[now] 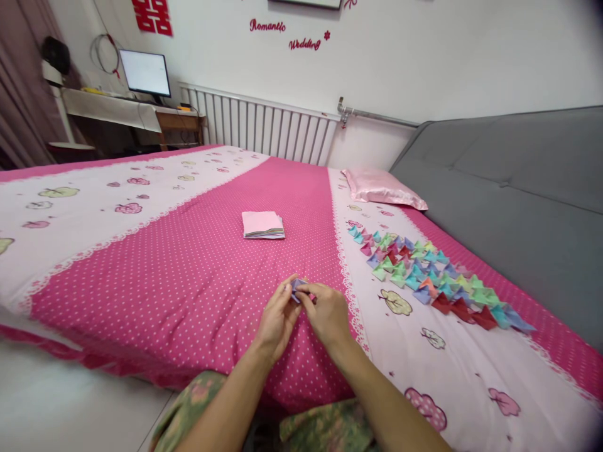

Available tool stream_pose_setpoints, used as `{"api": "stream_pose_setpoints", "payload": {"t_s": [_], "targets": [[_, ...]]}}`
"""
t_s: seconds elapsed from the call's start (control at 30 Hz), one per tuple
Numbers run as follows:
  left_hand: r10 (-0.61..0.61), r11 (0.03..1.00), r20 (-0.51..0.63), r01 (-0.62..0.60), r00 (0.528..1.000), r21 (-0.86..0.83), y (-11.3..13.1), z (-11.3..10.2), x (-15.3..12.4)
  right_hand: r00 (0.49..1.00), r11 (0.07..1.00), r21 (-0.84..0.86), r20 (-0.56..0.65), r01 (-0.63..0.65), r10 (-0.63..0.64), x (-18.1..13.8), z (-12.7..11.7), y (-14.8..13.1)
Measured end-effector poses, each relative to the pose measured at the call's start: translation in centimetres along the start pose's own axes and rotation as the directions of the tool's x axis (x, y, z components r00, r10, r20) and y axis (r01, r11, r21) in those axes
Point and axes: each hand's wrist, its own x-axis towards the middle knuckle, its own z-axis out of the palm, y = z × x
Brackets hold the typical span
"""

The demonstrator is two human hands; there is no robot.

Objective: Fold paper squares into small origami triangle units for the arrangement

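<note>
My left hand (277, 319) and my right hand (326, 312) meet above the pink dotted bedspread (188, 270), near the bed's front edge. Both pinch a small folded piece of purple paper (298, 287) between their fingertips. Most of the paper is hidden by my fingers. A stack of square coloured paper sheets (262, 225), pink on top, lies further back on the bed. To the right, several folded paper pieces (426, 275) in red, green, blue and purple lie in rows on the white part of the cover.
A pink pillow (384, 188) lies at the head of the bed beside a grey padded headboard (518, 201). A white radiator (264, 129) runs along the far wall. A desk with a monitor (145, 73) stands at the back left.
</note>
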Motion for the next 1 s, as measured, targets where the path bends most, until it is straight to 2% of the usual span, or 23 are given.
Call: {"api": "stream_pose_setpoints", "payload": {"t_s": [0.3, 0.6, 0.8, 1.0], "targets": [[-0.029, 0.999, 0.013, 0.029, 0.999, 0.045, 0.0, 0.1, -0.1, 1.000, 1.000, -0.008, 0.018, -0.013, 0.014, 0.2, -0.2, 0.4], [-0.043, 0.999, -0.004, 0.043, 0.999, -0.007, 0.1, 0.1, -0.1, 1.000, 0.999, -0.037, 0.010, 0.007, -0.007, 0.0, 0.1, 0.3], [-0.043, 0.992, -0.024, 0.040, 0.999, -0.116, 0.4, 0.1, 0.2, 0.997, 0.994, 0.077, -0.006, 0.073, -0.072, -0.2, 0.4, 0.0], [-0.046, 0.986, 0.044, 0.052, 0.998, -0.156, 1.0, -0.1, 0.5, 0.984, 0.969, 0.179, -0.083, 0.171, -0.159, -0.2, 0.1, -0.4]]}}
